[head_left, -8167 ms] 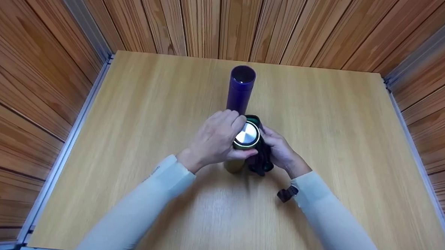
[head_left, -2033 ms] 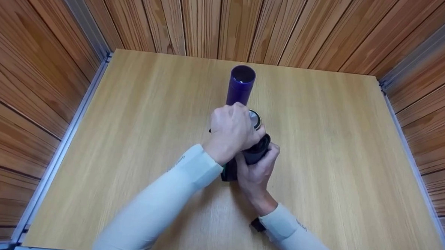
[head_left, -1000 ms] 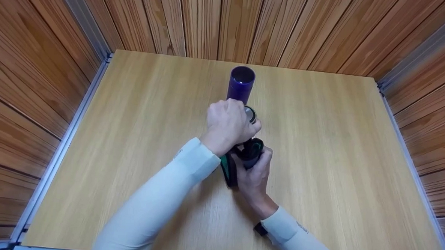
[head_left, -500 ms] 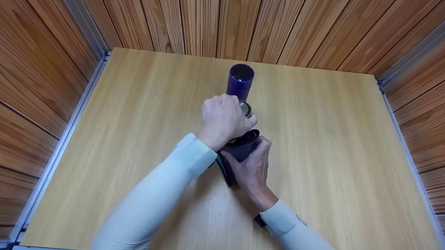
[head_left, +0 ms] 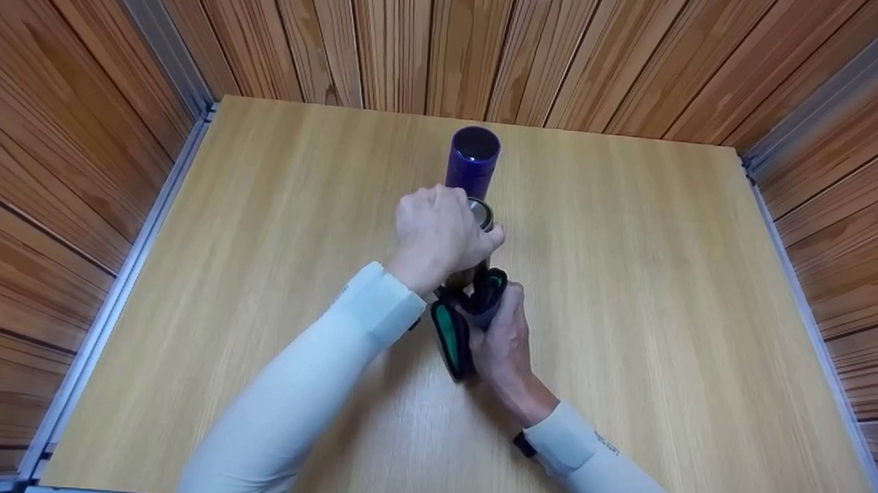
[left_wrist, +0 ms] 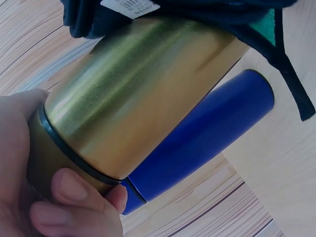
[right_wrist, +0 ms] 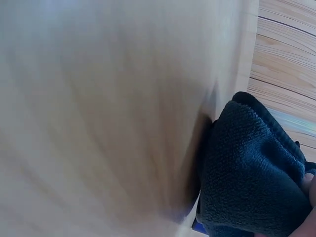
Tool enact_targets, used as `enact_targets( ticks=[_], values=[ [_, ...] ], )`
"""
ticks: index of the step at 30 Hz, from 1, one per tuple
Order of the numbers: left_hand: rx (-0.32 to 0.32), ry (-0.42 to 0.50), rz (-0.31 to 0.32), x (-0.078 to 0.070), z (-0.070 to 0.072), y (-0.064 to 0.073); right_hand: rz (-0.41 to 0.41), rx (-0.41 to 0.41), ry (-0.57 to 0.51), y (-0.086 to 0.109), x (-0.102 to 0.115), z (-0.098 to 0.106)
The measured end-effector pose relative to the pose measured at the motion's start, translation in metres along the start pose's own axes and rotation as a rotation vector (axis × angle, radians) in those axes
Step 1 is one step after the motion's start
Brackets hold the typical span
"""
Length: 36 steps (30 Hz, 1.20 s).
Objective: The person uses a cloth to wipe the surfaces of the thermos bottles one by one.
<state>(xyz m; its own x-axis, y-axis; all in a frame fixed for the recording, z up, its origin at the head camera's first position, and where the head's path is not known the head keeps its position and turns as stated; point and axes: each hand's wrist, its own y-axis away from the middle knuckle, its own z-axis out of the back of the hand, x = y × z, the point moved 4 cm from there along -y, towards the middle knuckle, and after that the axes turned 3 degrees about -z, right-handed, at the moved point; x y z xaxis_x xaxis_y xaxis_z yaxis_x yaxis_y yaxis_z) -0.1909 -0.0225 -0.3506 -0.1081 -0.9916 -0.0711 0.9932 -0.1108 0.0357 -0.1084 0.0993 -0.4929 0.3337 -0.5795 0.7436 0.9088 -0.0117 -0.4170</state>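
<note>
My left hand [head_left: 439,235] grips a gold thermos [left_wrist: 148,94] around its lid end, fingers curled below the dark ring in the left wrist view. The round silver top shows beside the knuckles in the head view. My right hand [head_left: 505,342] holds a bunched dark cloth [right_wrist: 252,173], fuzzy in texture, against the lower part of the thermos. A green patch of the cloth shows at its hanging fold, and a white tag [left_wrist: 131,7] sticks out of it. Cloth and hand hide the thermos's lower end.
Just behind the hands a blue-purple thermos [head_left: 472,163] stands upright on the wooden table [head_left: 667,286]. Wood-plank walls [head_left: 470,48] close off the back and both sides, with metal rails [head_left: 129,292] along the table's side edges.
Over eight seconds the right hand has come round from the thermos's right side to its front. In the last second the left hand shifted slightly up-left; the cloth's green side turned into view again.
</note>
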Motion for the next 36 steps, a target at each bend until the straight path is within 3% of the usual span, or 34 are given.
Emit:
enact_targets(
  ticks=[6, 9, 17, 25, 36],
  values=[
    [0.018, 0.021, -0.003, 0.001, -0.003, 0.001, -0.113, 0.029, -0.001, 0.005, -0.007, 0.003],
    [0.02, 0.036, 0.001, 0.003, -0.003, 0.0, -0.162, 0.006, -0.009, 0.004, -0.006, 0.004],
    [0.05, 0.044, 0.037, 0.007, -0.001, -0.002, -0.074, -0.082, 0.003, -0.003, 0.005, 0.0],
    [0.048, 0.027, 0.029, 0.008, 0.0, -0.001, -0.065, 0.055, 0.174, -0.003, -0.004, -0.004],
    [0.027, 0.021, 0.013, 0.006, -0.001, 0.0, -0.065, 0.168, 0.17, -0.002, -0.013, 0.001]
  ],
)
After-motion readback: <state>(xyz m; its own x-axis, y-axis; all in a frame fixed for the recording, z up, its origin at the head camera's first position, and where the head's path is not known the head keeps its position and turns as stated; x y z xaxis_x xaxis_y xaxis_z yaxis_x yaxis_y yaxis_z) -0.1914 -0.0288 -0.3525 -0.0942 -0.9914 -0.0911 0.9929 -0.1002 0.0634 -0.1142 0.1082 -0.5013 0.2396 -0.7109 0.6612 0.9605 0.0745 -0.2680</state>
